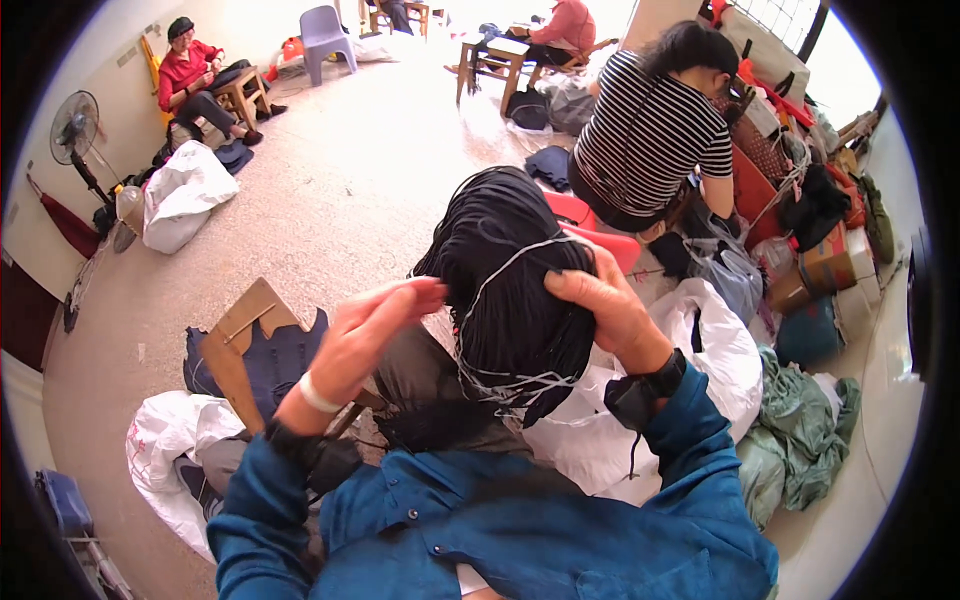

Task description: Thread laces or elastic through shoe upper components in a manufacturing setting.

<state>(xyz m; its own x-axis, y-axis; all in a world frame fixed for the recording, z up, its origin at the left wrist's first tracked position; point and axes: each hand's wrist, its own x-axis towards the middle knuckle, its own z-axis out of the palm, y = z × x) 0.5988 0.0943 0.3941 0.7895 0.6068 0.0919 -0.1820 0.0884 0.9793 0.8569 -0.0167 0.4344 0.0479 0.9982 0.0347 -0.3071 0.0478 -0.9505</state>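
Black cord bundle sits upright before the person's chest, held at its right side by the right hand, thumb across the front. The left hand, fingers extended, is at the bundle's left edge; contact there cannot be told. Pale string crosses the cords. Beyond lie a white sack at right, dark blue cloth at left, and a co-worker in stripes.
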